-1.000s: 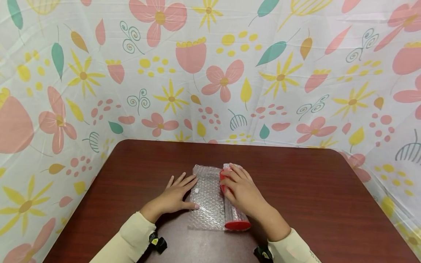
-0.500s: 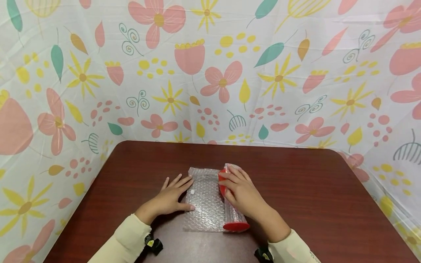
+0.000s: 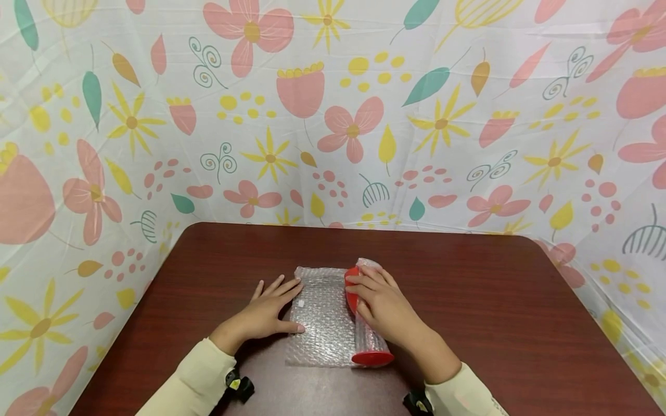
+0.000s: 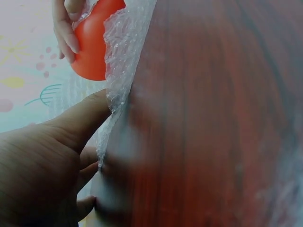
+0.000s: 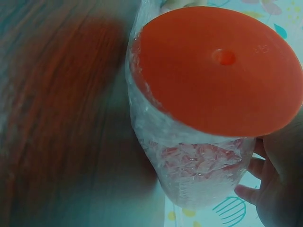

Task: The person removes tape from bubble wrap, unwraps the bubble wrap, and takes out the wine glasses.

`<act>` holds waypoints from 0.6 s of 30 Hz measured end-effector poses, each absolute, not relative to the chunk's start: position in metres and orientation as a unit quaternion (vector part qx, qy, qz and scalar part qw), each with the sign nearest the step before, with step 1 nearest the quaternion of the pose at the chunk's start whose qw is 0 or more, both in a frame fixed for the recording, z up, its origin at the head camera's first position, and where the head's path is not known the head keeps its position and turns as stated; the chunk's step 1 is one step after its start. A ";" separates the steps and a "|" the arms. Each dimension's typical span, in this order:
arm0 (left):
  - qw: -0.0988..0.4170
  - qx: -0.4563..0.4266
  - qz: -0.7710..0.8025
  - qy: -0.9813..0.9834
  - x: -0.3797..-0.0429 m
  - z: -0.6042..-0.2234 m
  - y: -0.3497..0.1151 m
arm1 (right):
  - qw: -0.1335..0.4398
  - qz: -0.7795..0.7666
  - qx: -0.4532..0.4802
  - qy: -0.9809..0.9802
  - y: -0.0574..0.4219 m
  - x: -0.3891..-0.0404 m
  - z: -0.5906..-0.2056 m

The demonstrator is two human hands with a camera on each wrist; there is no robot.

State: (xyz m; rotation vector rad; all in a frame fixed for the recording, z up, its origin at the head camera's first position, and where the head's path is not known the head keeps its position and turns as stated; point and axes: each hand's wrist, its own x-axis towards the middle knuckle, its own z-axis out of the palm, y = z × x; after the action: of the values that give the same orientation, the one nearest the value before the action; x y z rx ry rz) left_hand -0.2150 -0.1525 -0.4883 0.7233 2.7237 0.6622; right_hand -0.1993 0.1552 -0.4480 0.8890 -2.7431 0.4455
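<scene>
A red object with a flat round end [image 5: 208, 71] lies on its side, partly rolled in clear bubble wrap [image 3: 325, 318]. In the head view its disc-shaped end faces the near side, and another red part shows by the right fingertips. My right hand [image 3: 387, 297] grips the wrapped roll from above, fingers curled over its far part. My left hand [image 3: 260, 315] rests on the left edge of the flat wrap with fingers spread. In the left wrist view the thumb [image 4: 87, 116] lies at the wrap's edge. The middle of the red object is hidden by wrap and hand.
The dark reddish-brown table [image 3: 494, 306] has rounded far corners. A white cloth [image 3: 333, 115] with printed flowers hangs behind it and along its sides. A small white patch [image 3: 301, 303] shows on the wrap.
My left hand has moved a little left along with the wrap's left edge, and the flat stretch of wrap is wider. The roll under my right hand has shifted only slightly.
</scene>
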 end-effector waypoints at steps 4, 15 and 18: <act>0.123 0.246 0.227 0.934 -0.215 -0.489 -0.154 | 0.113 0.155 0.308 -0.932 0.156 -0.199 -0.448; 0.116 0.248 0.231 0.934 -0.214 -0.490 -0.158 | 0.118 0.155 0.310 -0.931 0.159 -0.198 -0.447; 0.118 0.245 0.231 0.934 -0.214 -0.491 -0.159 | 0.123 0.162 0.310 -0.929 0.159 -0.197 -0.448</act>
State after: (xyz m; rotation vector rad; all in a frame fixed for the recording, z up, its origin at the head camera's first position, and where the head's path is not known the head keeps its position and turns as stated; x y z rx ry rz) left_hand -0.2141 -0.1589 -0.4906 0.7181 2.7329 0.6755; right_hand -0.1974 0.1591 -0.4477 0.9030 -2.7104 0.4713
